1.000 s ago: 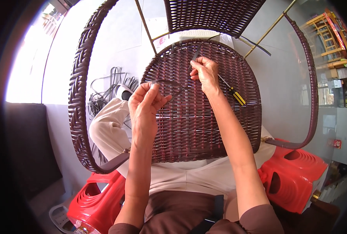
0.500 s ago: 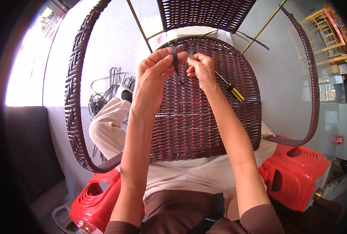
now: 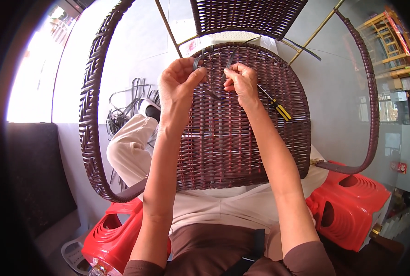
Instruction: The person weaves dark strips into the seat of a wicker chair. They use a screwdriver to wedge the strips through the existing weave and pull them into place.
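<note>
The dark strip (image 3: 197, 63) is located at the upper centre of the frame, above the rear part of the woven seat (image 3: 219, 142). Your left hand (image 3: 181, 77) grasps it: the strip wraps over the fingers, with the thumb pressed in from the right. Your right hand (image 3: 242, 82), just right of the frame's centre line, pinches a length of similar dark material between thumb and fingertips, with the remaining fingers curled. Whether both hands grip the same length cannot be told. From the right-hand pinch, the material runs upward toward the seat's rear rim.

The brown and reddish seat fills the centre of the frame. A screwdriver (image 3: 282, 111) with a yellow and black handle lies on its right part, shaft angled to the upper left, near your right forearm.

The woven backrest (image 3: 248, 18) stands at the top centre. The wrapped left armrest (image 3: 92, 96) curves down the left side; the right armrest (image 3: 371, 87) curves down the right side.

A bundle of loose strips (image 3: 117, 120) lies on the floor at centre left. Red stools occupy the lower left (image 3: 110, 241) and lower right (image 3: 350, 204).
</note>
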`<action>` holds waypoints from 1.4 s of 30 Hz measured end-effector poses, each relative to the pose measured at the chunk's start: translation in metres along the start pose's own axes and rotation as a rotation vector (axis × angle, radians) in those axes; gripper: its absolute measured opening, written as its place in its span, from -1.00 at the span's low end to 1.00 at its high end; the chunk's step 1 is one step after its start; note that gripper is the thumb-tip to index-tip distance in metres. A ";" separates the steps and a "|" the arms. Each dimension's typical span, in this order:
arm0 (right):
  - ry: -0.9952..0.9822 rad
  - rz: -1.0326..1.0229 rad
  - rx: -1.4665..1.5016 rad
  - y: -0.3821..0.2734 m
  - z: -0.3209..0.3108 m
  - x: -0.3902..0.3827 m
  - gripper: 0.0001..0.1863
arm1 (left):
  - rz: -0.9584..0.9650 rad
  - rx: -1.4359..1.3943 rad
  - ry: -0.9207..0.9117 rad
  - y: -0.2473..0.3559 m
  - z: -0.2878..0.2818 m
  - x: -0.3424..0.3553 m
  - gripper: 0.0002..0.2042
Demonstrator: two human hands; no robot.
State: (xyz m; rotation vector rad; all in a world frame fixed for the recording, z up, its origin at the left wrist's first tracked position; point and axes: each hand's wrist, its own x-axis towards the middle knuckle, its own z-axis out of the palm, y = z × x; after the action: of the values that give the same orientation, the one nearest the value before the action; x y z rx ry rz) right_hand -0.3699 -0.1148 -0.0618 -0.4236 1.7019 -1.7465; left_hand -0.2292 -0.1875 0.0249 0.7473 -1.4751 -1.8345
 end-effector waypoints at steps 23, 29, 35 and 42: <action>0.012 0.059 -0.010 -0.002 0.001 0.001 -0.87 | 0.125 0.256 0.328 -0.017 -0.020 -0.032 -0.96; -0.005 0.047 -0.003 -0.002 0.002 -0.001 -0.89 | -0.546 -0.301 -0.003 -0.026 -0.057 -0.075 -0.97; -0.012 0.023 0.002 0.001 -0.001 0.001 -0.88 | -0.454 -0.372 -0.060 -0.035 -0.068 -0.095 -0.95; -0.009 0.004 0.016 -0.001 0.000 -0.001 -0.87 | -0.206 -0.455 -0.017 -0.035 -0.058 -0.093 -0.95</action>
State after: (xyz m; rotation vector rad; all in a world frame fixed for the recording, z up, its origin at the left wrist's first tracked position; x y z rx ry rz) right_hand -0.3695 -0.1139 -0.0607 -0.4203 1.6802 -1.7515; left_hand -0.1315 -0.1446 -0.0183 0.6724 -0.9569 -2.2281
